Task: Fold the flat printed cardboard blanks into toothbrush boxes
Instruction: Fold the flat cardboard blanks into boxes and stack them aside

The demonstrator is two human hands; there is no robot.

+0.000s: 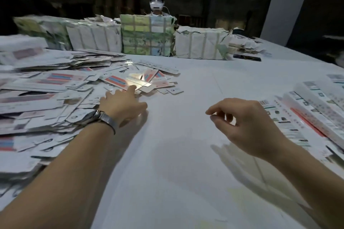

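Note:
A broad heap of flat printed cardboard blanks (42,87) covers the left side of the white table (186,154). My left hand (121,104), a watch on its wrist, stretches toward the heap's right edge; its fingertips touch a shiny blank (138,82) lying there, with nothing gripped. My right hand (243,122) hovers over the bare table with loosely curled fingers and holds nothing. Folded toothbrush boxes (312,115) lie in a row at the right edge.
Wrapped bundles of stock (147,35) stand in a line across the far side of the table. Behind them sits another person wearing a white headset (157,3). Loose papers (245,44) are piled at the back right.

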